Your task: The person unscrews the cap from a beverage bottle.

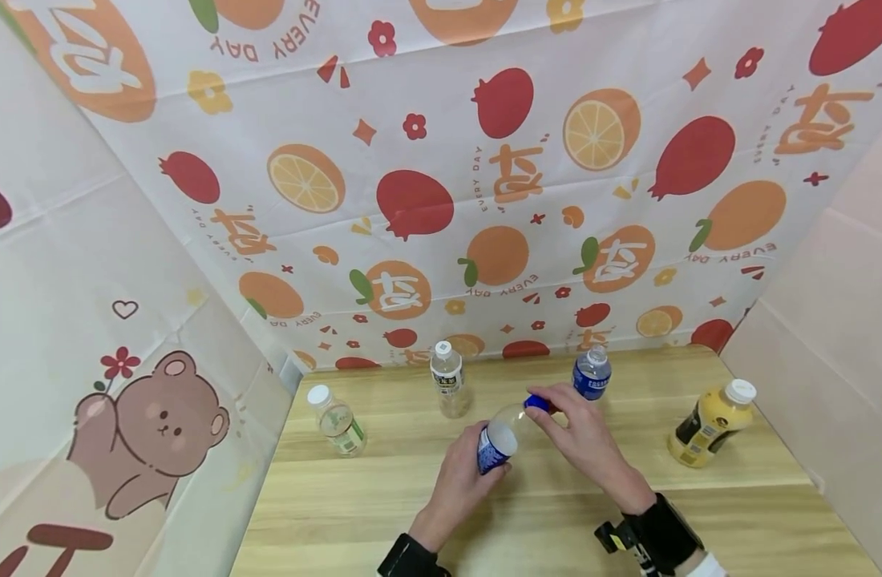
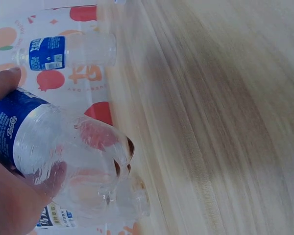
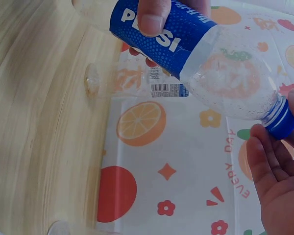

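A clear Pepsi bottle (image 3: 235,73) with a blue label is tilted above the table, its neck pointing to the right. My left hand (image 1: 463,469) grips it around the label. On its neck sits a blue cap (image 3: 282,119), which my right hand (image 1: 581,433) pinches between thumb and fingers. In the left wrist view, the lower part of the Pepsi bottle (image 2: 63,152) looks see-through, with brown traces at its base. Just behind my right hand stands a clear bottle with a blue label (image 1: 591,377).
On the wooden table (image 1: 325,521) stand a white-capped clear bottle with a green label (image 1: 340,425) at left, another white-capped bottle (image 1: 450,385) at the back, and a yellow bottle (image 1: 708,425) at right. A fruit-print cloth (image 1: 441,120) hangs behind; side panels flank the table.
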A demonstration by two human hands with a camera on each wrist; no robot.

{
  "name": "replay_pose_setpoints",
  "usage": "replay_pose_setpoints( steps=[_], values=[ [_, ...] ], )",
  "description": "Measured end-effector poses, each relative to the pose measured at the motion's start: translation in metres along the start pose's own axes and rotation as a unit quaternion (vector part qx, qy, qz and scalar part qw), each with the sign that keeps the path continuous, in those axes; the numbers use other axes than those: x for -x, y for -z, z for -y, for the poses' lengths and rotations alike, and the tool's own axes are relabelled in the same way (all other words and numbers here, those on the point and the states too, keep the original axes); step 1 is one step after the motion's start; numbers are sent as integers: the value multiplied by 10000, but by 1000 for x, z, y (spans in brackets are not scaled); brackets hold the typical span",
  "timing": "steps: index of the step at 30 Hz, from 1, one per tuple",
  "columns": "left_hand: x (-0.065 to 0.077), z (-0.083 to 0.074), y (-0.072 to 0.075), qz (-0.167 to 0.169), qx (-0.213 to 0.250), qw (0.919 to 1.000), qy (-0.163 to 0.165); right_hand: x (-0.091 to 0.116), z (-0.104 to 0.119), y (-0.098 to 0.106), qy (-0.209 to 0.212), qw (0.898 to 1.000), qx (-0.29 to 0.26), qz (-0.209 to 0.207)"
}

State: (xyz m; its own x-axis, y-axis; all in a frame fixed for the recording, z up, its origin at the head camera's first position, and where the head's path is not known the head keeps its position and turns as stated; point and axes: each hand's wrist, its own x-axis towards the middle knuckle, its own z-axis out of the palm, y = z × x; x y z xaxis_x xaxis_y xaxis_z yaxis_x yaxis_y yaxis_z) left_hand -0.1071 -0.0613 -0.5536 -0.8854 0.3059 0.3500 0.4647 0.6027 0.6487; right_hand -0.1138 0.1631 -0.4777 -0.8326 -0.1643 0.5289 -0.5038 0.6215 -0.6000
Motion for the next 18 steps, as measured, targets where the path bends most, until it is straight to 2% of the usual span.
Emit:
replay_pose_setpoints(
  steps=[8,14,18],
  values=[
    [1,2,2,190,98,9997,119,0,-1,0,99,9996,-102,264],
    [1,5,0,205,64,9997,64,-1,-4,0,341,9984,-202,412],
    [1,5,-1,256,92,9996,97,0,-7,1,325,9971,-351,597]
  ],
)
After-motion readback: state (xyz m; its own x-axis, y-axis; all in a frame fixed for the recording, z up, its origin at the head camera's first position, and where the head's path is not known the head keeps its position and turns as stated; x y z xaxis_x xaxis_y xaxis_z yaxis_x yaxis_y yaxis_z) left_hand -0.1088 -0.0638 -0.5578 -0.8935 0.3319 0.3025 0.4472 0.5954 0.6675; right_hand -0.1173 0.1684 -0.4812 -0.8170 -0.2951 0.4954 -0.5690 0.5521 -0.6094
